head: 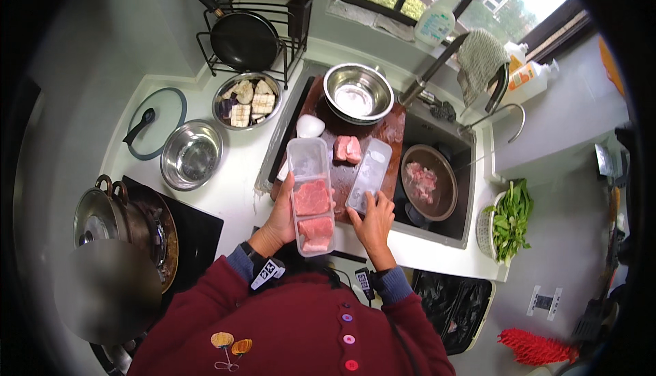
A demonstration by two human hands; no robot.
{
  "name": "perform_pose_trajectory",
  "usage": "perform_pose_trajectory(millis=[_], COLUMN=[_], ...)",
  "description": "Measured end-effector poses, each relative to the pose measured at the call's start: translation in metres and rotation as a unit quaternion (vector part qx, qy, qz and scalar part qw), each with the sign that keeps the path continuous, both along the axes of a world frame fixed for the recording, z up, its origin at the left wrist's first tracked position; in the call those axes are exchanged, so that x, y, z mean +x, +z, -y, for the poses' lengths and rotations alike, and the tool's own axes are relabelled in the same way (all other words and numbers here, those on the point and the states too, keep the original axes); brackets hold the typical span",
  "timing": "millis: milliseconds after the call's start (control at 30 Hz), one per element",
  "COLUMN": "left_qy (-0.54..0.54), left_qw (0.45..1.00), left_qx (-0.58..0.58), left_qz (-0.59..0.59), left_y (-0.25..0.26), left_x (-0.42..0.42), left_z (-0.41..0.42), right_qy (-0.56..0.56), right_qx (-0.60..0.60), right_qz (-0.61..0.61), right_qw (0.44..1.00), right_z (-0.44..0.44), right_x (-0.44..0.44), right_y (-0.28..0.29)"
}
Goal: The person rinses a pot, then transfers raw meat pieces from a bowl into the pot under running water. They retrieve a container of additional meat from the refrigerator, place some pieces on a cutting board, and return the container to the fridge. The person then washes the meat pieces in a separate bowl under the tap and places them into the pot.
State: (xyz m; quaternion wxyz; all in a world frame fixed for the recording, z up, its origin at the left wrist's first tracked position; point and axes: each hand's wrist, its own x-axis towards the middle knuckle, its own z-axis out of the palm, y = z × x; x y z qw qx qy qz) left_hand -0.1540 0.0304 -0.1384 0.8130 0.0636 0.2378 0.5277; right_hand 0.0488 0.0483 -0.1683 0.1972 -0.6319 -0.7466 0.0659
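Observation:
My left hand [279, 219] holds a clear plastic divided container [306, 163] by its left side. Two of its compartments hold pieces of raw meat [312, 197]; the far one holds no meat. My right hand [374, 219] touches the near end of a translucent plastic lid [370, 173], which lies on the brown cutting board [341, 176]. A chunk of raw pink meat [347, 149] sits on the board just left of the lid's far end. A white rounded object [310, 126] lies beyond the container, and nested steel bowls [357, 94] stand at the board's far end.
Right of the board, the sink [464, 212] holds a pot [445, 212] with meat in liquid. Leafy greens fill a white basket [486, 232]. Steel bowls [192, 155], one with cut eggplant [243, 109], a glass lid [164, 99] and a lidded pot [100, 217] stand left. A faucet [414, 89] rises behind.

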Motion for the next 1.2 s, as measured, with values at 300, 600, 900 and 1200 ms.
perform_pose_trajectory(millis=[300, 600, 900, 1200], left_qy=[-0.143, -0.231, -0.208, -0.077], left_qw=[0.989, 0.972, 0.975, 0.984], left_qx=[0.017, -0.026, -0.077, -0.105], left_qz=[0.007, 0.036, -0.002, -0.120], left_y=[-0.013, -0.025, -0.030, -0.040], left_x=[-0.005, -0.004, -0.008, -0.040], left_z=[-0.004, -0.005, -0.003, -0.007], right_qy=[0.413, 0.364, 0.317, 0.058], right_qx=[0.055, -0.088, -0.197, -0.241], right_qz=[-0.010, -0.005, -0.078, -0.495], right_qw=[0.909, 0.927, 0.924, 0.833], right_z=[-0.006, -0.011, -0.002, -0.044], right_x=[-0.043, -0.049, -0.050, -0.041], right_y=[0.093, 0.093, 0.070, 0.013])
